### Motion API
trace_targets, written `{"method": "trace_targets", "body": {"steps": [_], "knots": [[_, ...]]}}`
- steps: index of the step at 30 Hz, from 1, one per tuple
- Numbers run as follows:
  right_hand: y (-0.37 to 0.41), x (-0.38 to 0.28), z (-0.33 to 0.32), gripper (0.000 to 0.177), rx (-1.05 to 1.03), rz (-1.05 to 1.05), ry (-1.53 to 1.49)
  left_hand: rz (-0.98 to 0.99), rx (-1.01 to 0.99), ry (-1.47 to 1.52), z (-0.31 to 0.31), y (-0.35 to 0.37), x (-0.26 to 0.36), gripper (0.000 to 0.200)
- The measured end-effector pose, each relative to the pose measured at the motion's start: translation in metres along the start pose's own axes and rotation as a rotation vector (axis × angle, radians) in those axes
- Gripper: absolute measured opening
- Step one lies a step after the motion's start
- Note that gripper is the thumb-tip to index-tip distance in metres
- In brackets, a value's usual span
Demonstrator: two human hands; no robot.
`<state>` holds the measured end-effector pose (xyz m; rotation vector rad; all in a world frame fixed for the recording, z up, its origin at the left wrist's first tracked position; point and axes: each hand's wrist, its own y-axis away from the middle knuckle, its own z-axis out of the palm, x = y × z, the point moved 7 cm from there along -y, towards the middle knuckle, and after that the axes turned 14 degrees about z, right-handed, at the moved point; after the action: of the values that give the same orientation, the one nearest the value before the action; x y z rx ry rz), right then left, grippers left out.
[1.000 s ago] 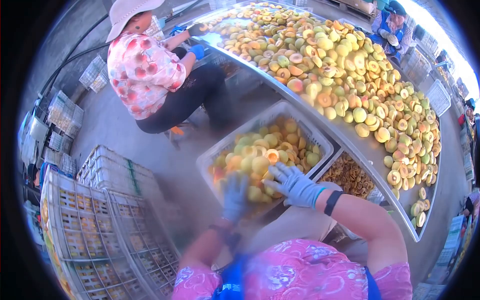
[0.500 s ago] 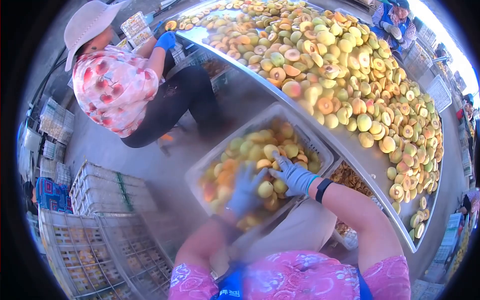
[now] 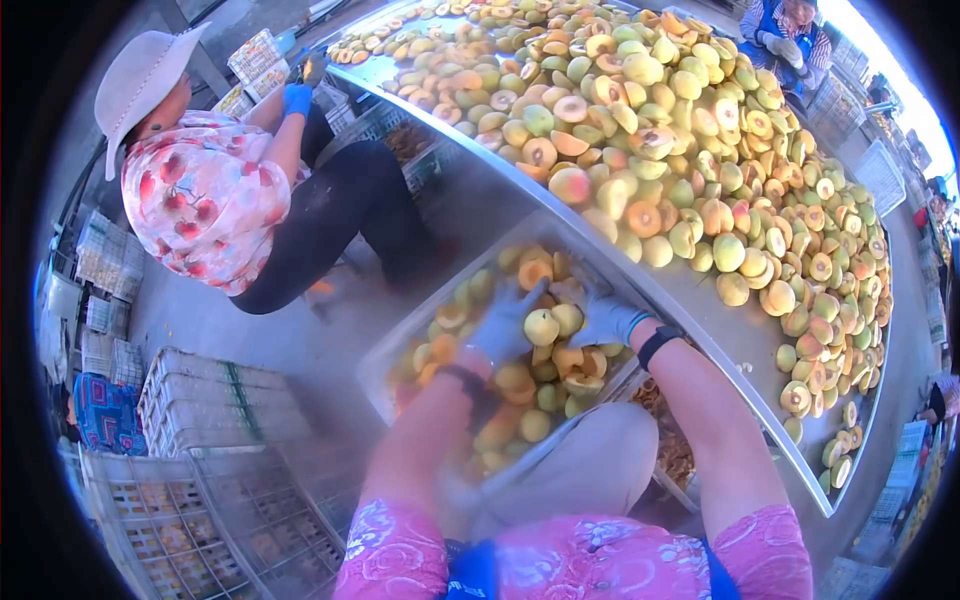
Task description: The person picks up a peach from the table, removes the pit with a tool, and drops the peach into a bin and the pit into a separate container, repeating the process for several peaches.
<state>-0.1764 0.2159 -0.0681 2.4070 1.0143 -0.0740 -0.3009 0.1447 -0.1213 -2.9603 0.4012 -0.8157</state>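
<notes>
A pale plastic crate [image 3: 392, 352] full of yellow-green peaches [image 3: 541, 327], whole and halved, stands before me beside the metal table. My left hand [image 3: 505, 322], in a grey-blue glove, is in the fruit with its fingers apart, slightly blurred. Opposite it, my right hand [image 3: 607, 320], gloved the same way, lies over peaches near the crate's table side, fingers stretched. A few peaches sit between the two hands, and neither hand is clearly closed round one. Some fingertips are hidden among the fruit.
The metal table [image 3: 700, 300] bears a large heap of halved peaches. On the left a co-worker in a hat [image 3: 150, 80] sits at its edge; another person [image 3: 785, 45] is across it. Stacked white crates [image 3: 215, 400] stand at lower left. A bin of brown pieces [image 3: 668, 440] is under the table.
My left hand has moved up and right into the fruit, nearer the table. My right hand has shifted slightly right and up. The view has turned a little.
</notes>
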Motion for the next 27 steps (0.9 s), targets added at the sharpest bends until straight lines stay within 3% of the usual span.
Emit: {"method": "trace_targets", "body": {"steps": [2,4,6,7,9,10,13,15,17,18,21,22,24,27], "knots": [[-0.008,0.013,-0.01,0.088,0.189,0.005,0.018,0.041,-0.014,-0.123,0.016,-0.018,-0.011,0.084],[-0.033,0.044,0.016,0.084,0.192,0.067,-0.098,0.087,-0.029,-0.253,0.01,-0.033,-0.005,0.081],[-0.05,0.061,0.033,0.081,0.19,0.132,-0.215,0.035,-0.049,-0.226,-0.012,-0.037,0.011,0.065],[-0.057,0.065,0.044,0.087,0.136,0.185,-0.247,0.037,-0.046,-0.214,-0.01,-0.037,0.007,0.065],[-0.054,0.065,0.048,0.095,0.089,0.244,-0.276,0.026,-0.041,0.072,0.009,-0.039,-0.021,0.062],[-0.044,0.061,0.042,0.094,0.147,0.25,-0.324,0.047,-0.075,-0.129,0.043,-0.044,-0.048,0.062],[-0.009,0.057,0.037,0.089,0.235,0.264,-0.299,-0.085,-0.188,0.006,0.01,-0.029,-0.026,0.079],[0.022,0.046,0.029,0.085,0.391,0.062,-0.26,-0.041,-0.14,0.08,-0.013,-0.012,-0.006,0.08],[0.045,0.042,0.032,0.082,0.414,0.063,-0.112,0.026,0.018,0.236,-0.032,0.003,0.012,0.08],[0.053,0.039,0.038,0.079,0.428,0.05,0.039,0.078,0.031,0.036,-0.034,0.009,0.022,0.077],[0.049,0.042,0.074,0.069,0.312,-0.074,-0.015,0.227,-0.019,-0.213,-0.008,0.018,0.051,0.079],[0.044,0.044,0.085,0.069,0.308,-0.08,-0.017,0.252,0.018,-0.081,0.003,0.02,0.054,0.079],[0.024,0.052,0.102,0.061,0.338,-0.029,0.173,0.249,0.038,-0.196,0.021,0.01,0.041,0.078],[0.002,0.066,0.105,0.063,0.288,0.033,0.141,0.166,-0.009,-0.307,0.022,-0.005,0.024,0.074]]}}
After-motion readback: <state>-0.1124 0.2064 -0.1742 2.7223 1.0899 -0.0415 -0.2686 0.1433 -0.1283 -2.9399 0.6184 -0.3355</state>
